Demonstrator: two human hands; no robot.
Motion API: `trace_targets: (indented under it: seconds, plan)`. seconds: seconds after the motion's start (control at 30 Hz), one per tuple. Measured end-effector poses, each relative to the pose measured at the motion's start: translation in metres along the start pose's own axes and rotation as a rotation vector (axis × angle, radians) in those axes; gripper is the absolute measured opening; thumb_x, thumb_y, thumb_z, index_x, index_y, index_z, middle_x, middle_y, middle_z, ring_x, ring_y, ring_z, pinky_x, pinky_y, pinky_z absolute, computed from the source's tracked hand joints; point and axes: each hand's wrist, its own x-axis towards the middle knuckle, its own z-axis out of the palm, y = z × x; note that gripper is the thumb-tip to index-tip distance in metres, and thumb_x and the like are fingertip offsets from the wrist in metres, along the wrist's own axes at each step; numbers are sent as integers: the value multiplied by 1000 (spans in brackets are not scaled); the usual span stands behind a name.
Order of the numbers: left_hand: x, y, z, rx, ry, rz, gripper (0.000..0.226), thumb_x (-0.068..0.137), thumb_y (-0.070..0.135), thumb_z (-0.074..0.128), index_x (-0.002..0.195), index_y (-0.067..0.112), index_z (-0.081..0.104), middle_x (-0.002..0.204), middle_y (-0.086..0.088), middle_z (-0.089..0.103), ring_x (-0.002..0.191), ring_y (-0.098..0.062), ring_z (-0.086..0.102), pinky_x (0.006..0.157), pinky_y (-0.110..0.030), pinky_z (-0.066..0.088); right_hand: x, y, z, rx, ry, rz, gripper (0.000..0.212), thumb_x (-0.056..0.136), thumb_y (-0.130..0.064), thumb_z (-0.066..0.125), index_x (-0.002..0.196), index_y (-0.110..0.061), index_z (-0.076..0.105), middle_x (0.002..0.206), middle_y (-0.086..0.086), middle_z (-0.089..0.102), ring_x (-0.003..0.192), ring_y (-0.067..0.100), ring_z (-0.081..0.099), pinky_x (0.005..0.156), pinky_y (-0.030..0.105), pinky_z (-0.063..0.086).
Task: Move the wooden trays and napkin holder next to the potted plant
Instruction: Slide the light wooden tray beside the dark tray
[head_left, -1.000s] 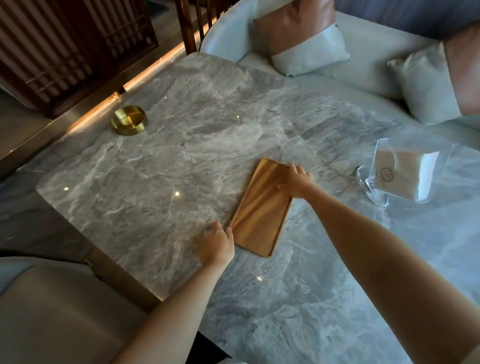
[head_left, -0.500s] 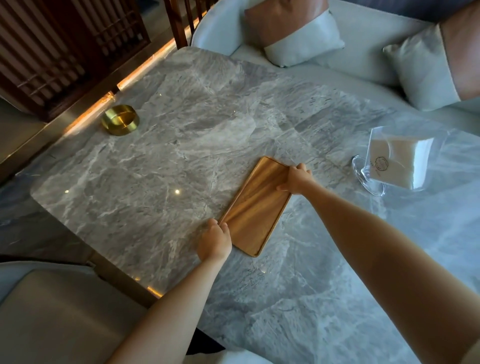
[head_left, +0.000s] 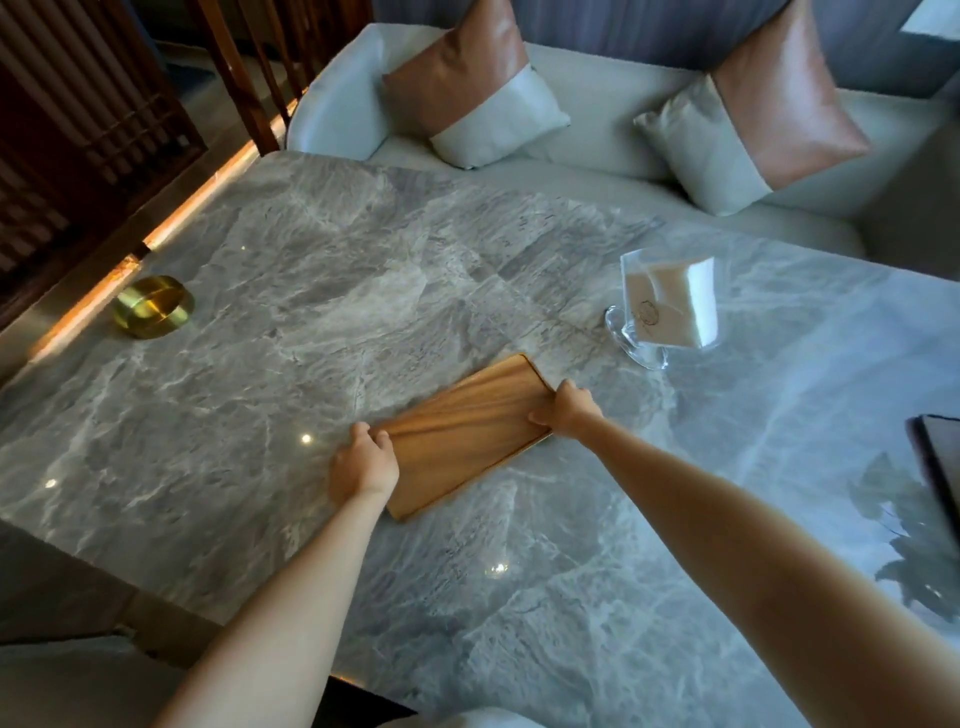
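I'm gripping the tray mid-table, left hand closing on its near-left edge, right hand on its far-right edge. Its long axis is running near-left to far-right. The napkin holder is standing beyond, well apart.

Dim, moody indoor light with a cool grey cast over the polished counter. A warm orange strip glows along the upper left edge, beside the dark screen. Small ceiling lamps show as bright specks of glare at lower left and lower centre of the marble, and leaf reflections darken it at right. The tray is smeared by motion blur, its grain streaked. The clear holder catches pale glints. Wide-angle bending curves the sofa and counter edges toward the corners.
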Motion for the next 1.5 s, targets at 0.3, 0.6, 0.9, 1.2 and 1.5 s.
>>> trace_targets:
  seconds: [0.3,0.6,0.9,1.2,1.5]
  plan:
    - [-7,95,-22,-34,63,218,40,94,36,39,128,18,47,127,-26,54,117,-42,51,98,-47,42,-45,54,-58,412,174,-23,20,90,-23,50,93,-7,37,79,9,47,56,28,54,51,35,49]
    - [-77,238,-10,-69,10,592,44,95,37,37,136,22,43,138,-24,43,128,-40,39,108,-46,33,-96,147,-127,736,414,15,25,94,-22,43,69,-18,38,86,8,48,51,26,57,40,29,52]
    - [-172,347,68,98,-105,939,45,95,37,35,136,21,42,140,-23,40,130,-38,35,108,-46,29,-144,249,-150,917,615,178,27,94,-18,44,69,-20,35,85,13,56,33,13,56,33,23,50]
    - [-242,401,164,350,-266,1191,50,94,41,34,142,25,35,147,-17,36,135,-35,32,110,-46,27,-159,321,-128,1124,622,432,25,94,-17,43,69,-19,38,84,18,61,46,22,59,29,25,47]
    - [-269,403,248,534,-391,1156,52,93,35,38,141,15,37,147,-15,39,133,-35,36,109,-45,30,-146,365,-92,1264,423,589,11,97,-17,36,96,-7,41,59,13,57,42,18,57,36,25,50]
